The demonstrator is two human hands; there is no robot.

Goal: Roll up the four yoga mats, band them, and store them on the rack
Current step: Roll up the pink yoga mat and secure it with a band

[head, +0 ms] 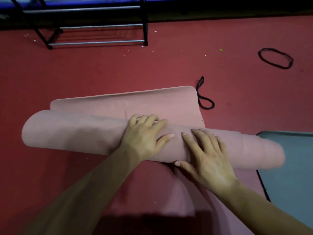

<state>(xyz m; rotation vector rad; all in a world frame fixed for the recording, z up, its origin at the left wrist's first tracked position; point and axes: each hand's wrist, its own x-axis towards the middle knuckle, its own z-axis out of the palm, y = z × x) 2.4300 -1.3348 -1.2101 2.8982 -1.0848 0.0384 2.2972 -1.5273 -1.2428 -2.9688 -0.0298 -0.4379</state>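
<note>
Both my palms lie flat on the pink mat [76, 131], which sits part-rolled on the red floor [169, 65] just short of the rack [101, 42]. My left hand [145, 134] presses the middle of the roll with its fingers draped over the crest. My right hand [208, 156] is spread wide beside it, thumb at the near edge, gripping nothing. The mat looks soft, matte and slightly grippy, light but springy, so I expect it to loosen if I lift off. Its right end has telescoped into steps, so I'd press nearer both ends. A short flat tail lies beyond, its edge curling up. Two black bands, one [205, 99] near and one [275, 58] farther, look like thin stretchy cord. A grey mat [291, 167] lies to my right.
</note>
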